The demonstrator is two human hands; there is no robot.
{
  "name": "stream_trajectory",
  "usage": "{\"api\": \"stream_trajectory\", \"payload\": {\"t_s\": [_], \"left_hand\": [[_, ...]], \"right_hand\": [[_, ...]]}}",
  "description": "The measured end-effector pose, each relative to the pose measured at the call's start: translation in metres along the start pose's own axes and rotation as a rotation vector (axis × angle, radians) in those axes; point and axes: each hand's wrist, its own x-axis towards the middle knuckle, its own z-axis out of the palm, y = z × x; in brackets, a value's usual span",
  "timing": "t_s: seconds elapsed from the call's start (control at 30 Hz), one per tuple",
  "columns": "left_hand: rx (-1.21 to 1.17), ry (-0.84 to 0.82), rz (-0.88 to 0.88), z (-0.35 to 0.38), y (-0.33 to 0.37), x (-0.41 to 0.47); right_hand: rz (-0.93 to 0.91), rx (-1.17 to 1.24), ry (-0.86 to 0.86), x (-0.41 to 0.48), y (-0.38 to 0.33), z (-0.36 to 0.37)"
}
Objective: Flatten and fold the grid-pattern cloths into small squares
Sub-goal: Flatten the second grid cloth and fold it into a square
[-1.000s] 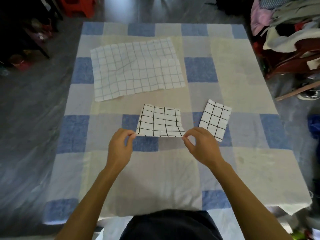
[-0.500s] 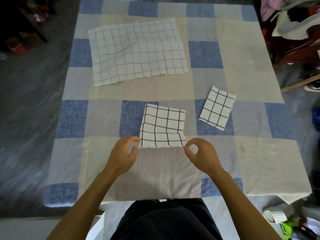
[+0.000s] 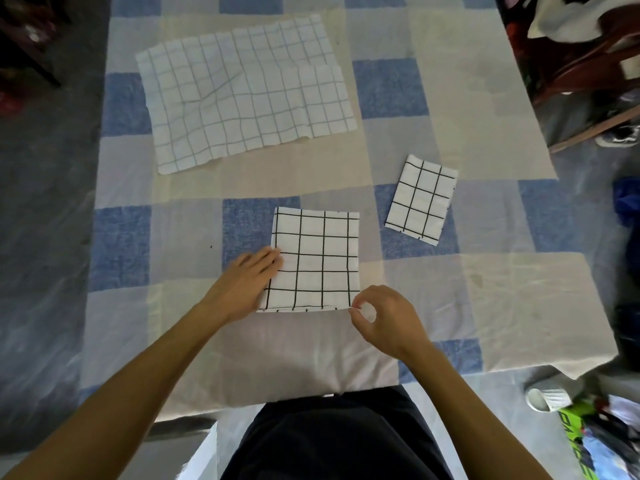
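The soft, near-square black-grid cloth (image 3: 317, 261) lies flat (long axis pointing away), left grip (image 3: 247, 284) pressing its edge flat-fingered, right grip (image 3: 388, 320) pinching its near corner.

Honestly, nothing readable was found in this one. The only lettering spotted was a few black characters printed on a bright green item (image 3: 572, 424), tucked in the clutter at the bottom right corner of the head view. They were cut off and way too blurred to be made out, so no word, brand or number could be pulled from them.
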Motion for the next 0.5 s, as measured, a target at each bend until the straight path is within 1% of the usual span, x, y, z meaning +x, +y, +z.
{"api": "stream_trajectory", "payload": {"t_s": [0.17,0.27,0.3,0.4,0.47,0.5], "left_hand": [[0.079,-0.051,0.022,0.008,0.001,-0.002],[0.046,-0.112,0.008,0.010,0.002,-0.001],[0.026,-0.109,0.001,0.011,0.002,0.000],[-0.127,-0.037,-0.028,0.008,0.006,-0.002],[-0.314,-0.016,-0.126,0.005,0.006,-0.001],[-0.392,0.003,-0.145,0.005,0.005,0.001]], "right_hand": [[-0.002,-0.020,-0.002,-0.014,0.001,0.007],[0.012,-0.018,0.011,-0.018,0.003,0.010],[0.015,-0.019,0.019,-0.019,0.004,0.011],[0.025,-0.017,0.028,-0.021,0.006,0.013],[0.033,-0.014,0.031,-0.021,0.007,0.013],[0.038,-0.014,0.031,-0.021,0.007,0.013]]}}
